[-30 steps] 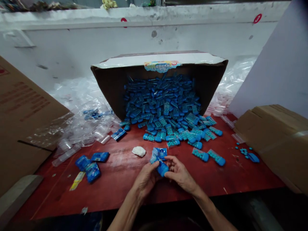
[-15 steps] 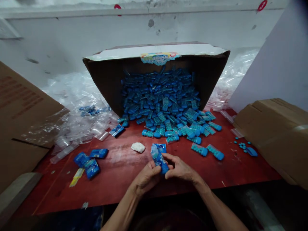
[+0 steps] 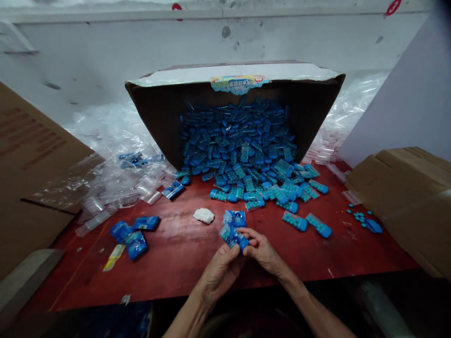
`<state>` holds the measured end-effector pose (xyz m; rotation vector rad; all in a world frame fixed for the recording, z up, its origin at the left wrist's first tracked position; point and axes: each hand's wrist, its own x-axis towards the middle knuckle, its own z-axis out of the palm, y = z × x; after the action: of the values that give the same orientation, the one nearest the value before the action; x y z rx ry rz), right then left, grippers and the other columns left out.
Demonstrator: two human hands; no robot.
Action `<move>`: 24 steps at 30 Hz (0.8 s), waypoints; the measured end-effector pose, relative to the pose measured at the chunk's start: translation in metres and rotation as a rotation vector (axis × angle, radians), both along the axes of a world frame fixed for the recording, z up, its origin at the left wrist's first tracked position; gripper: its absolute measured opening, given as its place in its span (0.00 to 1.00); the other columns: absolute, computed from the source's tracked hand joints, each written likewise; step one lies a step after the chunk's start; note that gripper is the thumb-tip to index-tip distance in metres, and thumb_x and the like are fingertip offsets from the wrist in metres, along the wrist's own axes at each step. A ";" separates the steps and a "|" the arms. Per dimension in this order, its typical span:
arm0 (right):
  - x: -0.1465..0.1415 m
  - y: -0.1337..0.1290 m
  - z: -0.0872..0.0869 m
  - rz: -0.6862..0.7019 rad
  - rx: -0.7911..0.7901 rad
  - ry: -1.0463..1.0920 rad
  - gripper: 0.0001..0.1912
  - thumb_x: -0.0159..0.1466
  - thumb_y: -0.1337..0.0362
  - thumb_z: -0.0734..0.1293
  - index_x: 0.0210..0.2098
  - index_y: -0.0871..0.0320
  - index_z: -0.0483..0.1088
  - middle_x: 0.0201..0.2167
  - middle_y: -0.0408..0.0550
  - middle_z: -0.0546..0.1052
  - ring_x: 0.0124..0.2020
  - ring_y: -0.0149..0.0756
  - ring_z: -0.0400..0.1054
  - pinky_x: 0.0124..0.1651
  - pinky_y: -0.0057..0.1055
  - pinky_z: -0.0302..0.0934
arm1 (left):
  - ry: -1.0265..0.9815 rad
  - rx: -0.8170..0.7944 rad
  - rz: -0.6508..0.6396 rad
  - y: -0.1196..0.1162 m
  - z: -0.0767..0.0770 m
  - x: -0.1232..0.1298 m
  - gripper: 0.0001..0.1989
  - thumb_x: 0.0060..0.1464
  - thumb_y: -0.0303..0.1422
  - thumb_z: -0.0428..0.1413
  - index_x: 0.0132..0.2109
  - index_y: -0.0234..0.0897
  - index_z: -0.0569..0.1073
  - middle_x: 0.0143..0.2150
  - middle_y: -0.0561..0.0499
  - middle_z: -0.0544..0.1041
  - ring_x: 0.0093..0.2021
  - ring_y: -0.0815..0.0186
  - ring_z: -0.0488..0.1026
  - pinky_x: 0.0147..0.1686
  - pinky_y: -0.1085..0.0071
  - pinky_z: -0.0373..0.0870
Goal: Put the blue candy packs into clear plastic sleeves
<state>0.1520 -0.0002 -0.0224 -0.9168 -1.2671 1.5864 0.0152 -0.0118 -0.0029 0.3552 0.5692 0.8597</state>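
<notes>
Near the table's front, my left hand (image 3: pixel 225 264) and my right hand (image 3: pixel 261 249) pinch a small blue printed packet (image 3: pixel 230 234) between them. Its far left end looks clear or pale; my fingers cover the near end. Just beyond it, a flat blue packet (image 3: pixel 234 217) lies on the red table. To its left sits a white crumpled lump (image 3: pixel 203 215). Several blue packets (image 3: pixel 136 245) are grouped farther left, beside a yellow-and-white strip (image 3: pixel 114 257). Two clear, blue-capped containers of turquoise beads (image 3: pixel 319 225) lie to the right of my hands.
A large carton (image 3: pixel 151 108) on its side spills many bead containers (image 3: pixel 239 150) onto the red table (image 3: pixel 176 263). Clear plastic sleeves (image 3: pixel 120 178) heap up at the left. Cardboard boxes (image 3: pixel 31 155) flank both sides. Loose beads and a blue cap (image 3: pixel 373 226) lie far right.
The packet in my hands has tilted leftward and come slightly nearer, showing more of the flat packet beyond it. My left hand has turned a little. The whole view has shifted slightly.
</notes>
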 end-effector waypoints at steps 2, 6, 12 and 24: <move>0.000 0.000 0.000 0.036 -0.003 -0.022 0.27 0.50 0.58 0.68 0.49 0.54 0.62 0.38 0.43 0.71 0.38 0.34 0.65 0.42 0.30 0.59 | 0.020 -0.035 0.028 0.001 0.000 -0.002 0.11 0.51 0.26 0.49 0.42 0.31 0.71 0.39 0.44 0.76 0.44 0.61 0.70 0.49 0.63 0.60; 0.003 0.007 0.006 0.004 0.117 -0.333 0.22 0.53 0.62 0.66 0.48 0.53 0.63 0.35 0.44 0.70 0.34 0.32 0.64 0.37 0.28 0.59 | 0.057 -0.137 0.300 0.010 0.009 -0.036 0.09 0.51 0.31 0.49 0.35 0.33 0.73 0.34 0.45 0.77 0.42 0.57 0.72 0.45 0.58 0.65; 0.001 0.040 0.005 -0.230 0.434 -1.023 0.12 0.59 0.64 0.60 0.43 0.54 0.67 0.34 0.46 0.69 0.36 0.33 0.64 0.39 0.27 0.57 | 0.162 -0.149 0.838 0.023 0.028 -0.110 0.19 0.52 0.40 0.44 0.40 0.30 0.70 0.33 0.42 0.76 0.38 0.58 0.73 0.36 0.60 0.70; -0.013 0.049 -0.012 -0.314 0.554 -1.326 0.09 0.61 0.64 0.59 0.35 0.52 0.70 0.31 0.45 0.71 0.35 0.33 0.62 0.37 0.27 0.52 | 0.631 -0.036 0.363 0.027 -0.015 -0.006 0.23 0.39 0.36 0.59 0.44 0.32 0.64 0.23 0.54 0.72 0.16 0.75 0.65 0.18 0.78 0.60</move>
<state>0.1393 0.0492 -0.0342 -1.7351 -2.1039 0.1626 0.0091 0.0154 -0.0179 0.5022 1.2607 1.0853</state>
